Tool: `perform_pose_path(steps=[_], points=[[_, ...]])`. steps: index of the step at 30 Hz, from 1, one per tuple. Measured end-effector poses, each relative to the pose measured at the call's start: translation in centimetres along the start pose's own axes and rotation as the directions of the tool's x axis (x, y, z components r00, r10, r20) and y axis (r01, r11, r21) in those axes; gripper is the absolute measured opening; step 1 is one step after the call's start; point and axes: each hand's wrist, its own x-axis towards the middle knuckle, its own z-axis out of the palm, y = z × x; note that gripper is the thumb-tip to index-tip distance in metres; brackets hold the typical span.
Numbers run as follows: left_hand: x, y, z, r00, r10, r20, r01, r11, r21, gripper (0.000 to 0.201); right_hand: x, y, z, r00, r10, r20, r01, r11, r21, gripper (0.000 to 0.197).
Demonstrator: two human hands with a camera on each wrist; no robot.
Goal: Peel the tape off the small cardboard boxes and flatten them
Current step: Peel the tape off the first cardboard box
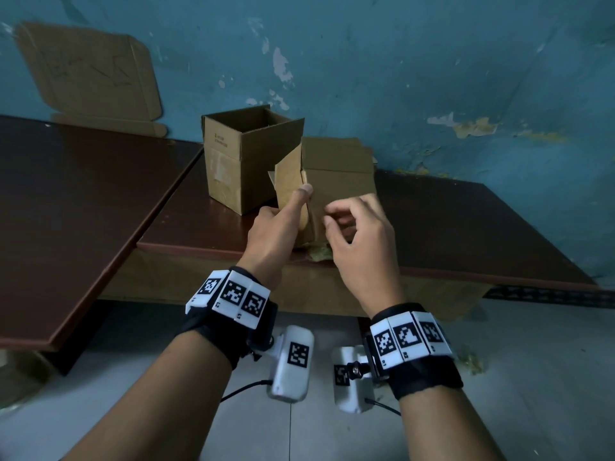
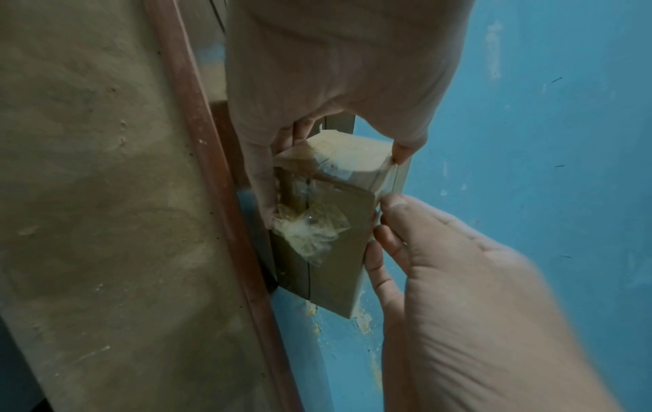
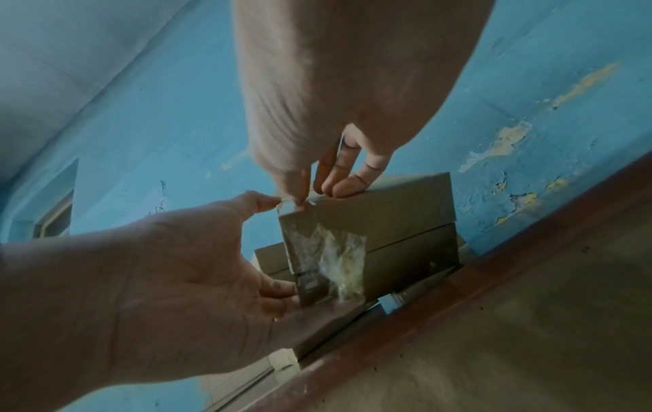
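Note:
A small cardboard box [image 1: 339,188] stands tilted at the front edge of the brown table [image 1: 466,234], with its flaps up. My left hand [image 1: 301,207] grips its left side, the thumb lying up along the front corner. My right hand [image 1: 332,217] has curled fingers and pinches a thin strip of clear tape at the box's edge. In the right wrist view the right hand [image 3: 314,195] pinches at the top corner of the box [image 3: 398,220]. A crumpled wad of clear tape [image 2: 310,231] sticks to the box's underside [image 2: 338,264]; the tape wad [image 3: 338,259] also shows from the right wrist.
A taller open box [image 1: 246,154] stands just behind and to the left. Flattened cardboard [image 1: 90,71] leans on the blue wall at far left. A second brown tabletop [image 1: 66,201] adjoins on the left. A tape scrap [image 1: 321,252] lies at the table's front edge.

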Motion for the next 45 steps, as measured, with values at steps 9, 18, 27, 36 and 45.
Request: perform_pose_path(steps=[9,18,27,36,45], points=[[0.2,-0.2,0.3,1.000,0.004,0.027,-0.004,1.000,0.013,0.114,0.1,0.1,0.2,0.999,0.015,0.032,-0.014,0.999,-0.046,0.003],[-0.1,-0.1,0.2,0.999,0.037,0.015,-0.037,0.999,0.014,0.109,0.1,0.0,0.0,0.999,0.036,0.001,-0.036,0.999,0.015,0.018],[-0.7,0.3,0.3,0.999,0.038,-0.005,-0.038,0.998,0.045,0.113,0.1,-0.5,-0.2,0.992,0.111,0.067,-0.113,0.993,0.031,0.009],[-0.5,0.3,0.1,0.997,-0.083,0.003,0.083,0.992,-0.099,0.119,0.4,-1.6,-1.1,0.962,0.229,0.152,-0.255,0.950,0.181,0.003],[-0.7,0.2,-0.3,0.990,-0.095,0.100,0.121,0.946,-0.300,0.072,0.3,-1.9,-0.9,0.958,0.218,0.185,-0.268,0.910,0.316,0.003]])
